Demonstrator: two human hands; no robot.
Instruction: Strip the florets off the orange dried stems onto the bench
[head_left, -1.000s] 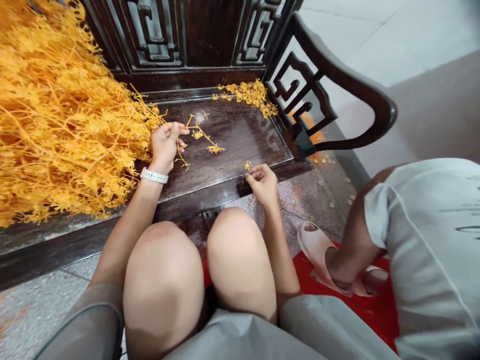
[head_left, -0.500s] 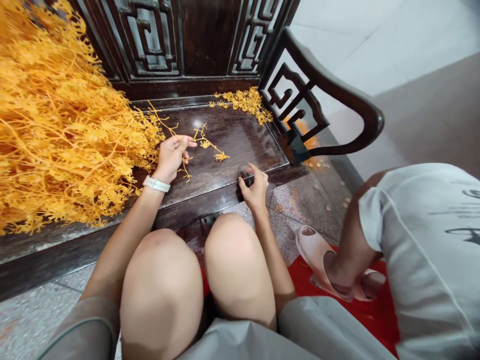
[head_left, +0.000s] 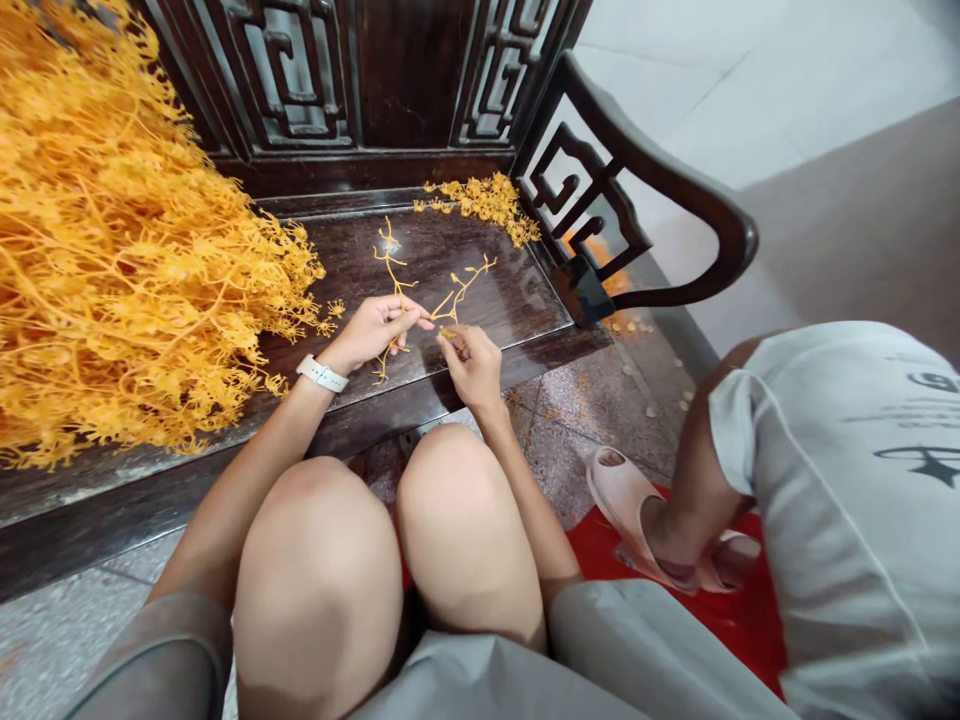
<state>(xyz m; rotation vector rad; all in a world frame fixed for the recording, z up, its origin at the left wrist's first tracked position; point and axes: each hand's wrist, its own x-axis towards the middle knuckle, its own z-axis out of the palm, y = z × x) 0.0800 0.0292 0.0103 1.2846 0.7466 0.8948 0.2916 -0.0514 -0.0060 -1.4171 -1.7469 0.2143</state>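
Observation:
My left hand (head_left: 371, 332), with a pale watch on its wrist, pinches the stem of a thin yellow branch (head_left: 390, 265) above the dark wooden bench seat (head_left: 337, 235). The branch's side twigs spread up, down and to the right, mostly bare. Close beside it, my right hand (head_left: 478, 368) is closed at the branch's right part, with a small yellow floret (head_left: 448, 333) at its fingertips. To the left lies a big heap of yellow branches (head_left: 150, 290) with frilly florets. A small pile of loose yellow florets (head_left: 487, 200) rests in the seat's back right corner.
The bench has a carved backrest (head_left: 292, 80) and a curved armrest (head_left: 675, 190). At the right sits a person in grey shorts (head_left: 825, 450) and pink slippers (head_left: 626, 510) on a red mat (head_left: 600, 550). Yellow-orange bits (head_left: 600, 265) lie on the floor beyond the armrest.
My right hand has moved left and up to the branch and closed at a floret; before, it was apart from it. My left hand has shifted right, turning the branch.

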